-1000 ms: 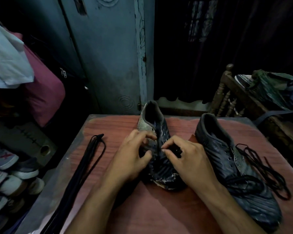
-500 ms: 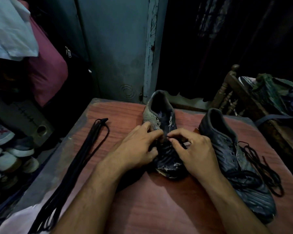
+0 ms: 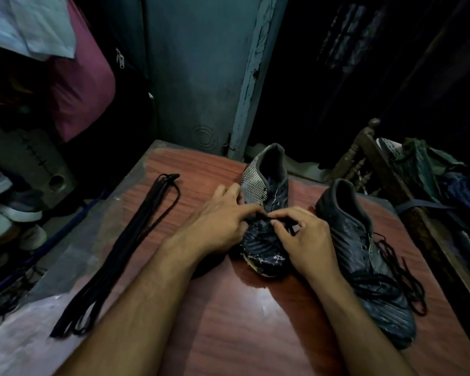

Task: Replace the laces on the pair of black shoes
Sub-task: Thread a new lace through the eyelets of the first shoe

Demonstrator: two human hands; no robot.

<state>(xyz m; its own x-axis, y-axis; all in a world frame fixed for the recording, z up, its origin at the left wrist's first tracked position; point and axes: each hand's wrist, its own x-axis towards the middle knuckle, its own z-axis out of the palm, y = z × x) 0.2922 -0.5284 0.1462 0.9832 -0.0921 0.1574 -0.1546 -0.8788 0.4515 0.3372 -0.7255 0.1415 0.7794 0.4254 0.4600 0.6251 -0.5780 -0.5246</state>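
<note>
Head view, the only one: both hands meet over the middle shoe (image 3: 266, 213), toe pointing at the person, heel away toward the blue door (image 3: 201, 77). Left hand (image 3: 223, 221) sits against the shoe's left flank, fingers curled in at the lace row, probably steadying the upper so the eyelets stay put. Right hand (image 3: 301, 240) has thumb and forefinger pinched together on something dark at the tongue, likely the lace, though it's too dim to pick out the strand. Second shoe (image 3: 364, 253) lies just right of it, parallel, with a loose black lace (image 3: 402, 270) spilled over its outer side, close to the table's right edge. Bundle of black laces (image 3: 114, 253) is stretched out long on the left of the red wooden table (image 3: 242, 321), well apart from the hands, parked for later I'd guess. Open room: bare tabletop in front of the toes and between bundle and left forearm. Right side is tight, a wooden chair (image 3: 364, 156) with piled cloth sits right beside that edge; the loose lace could slip off there.
</note>
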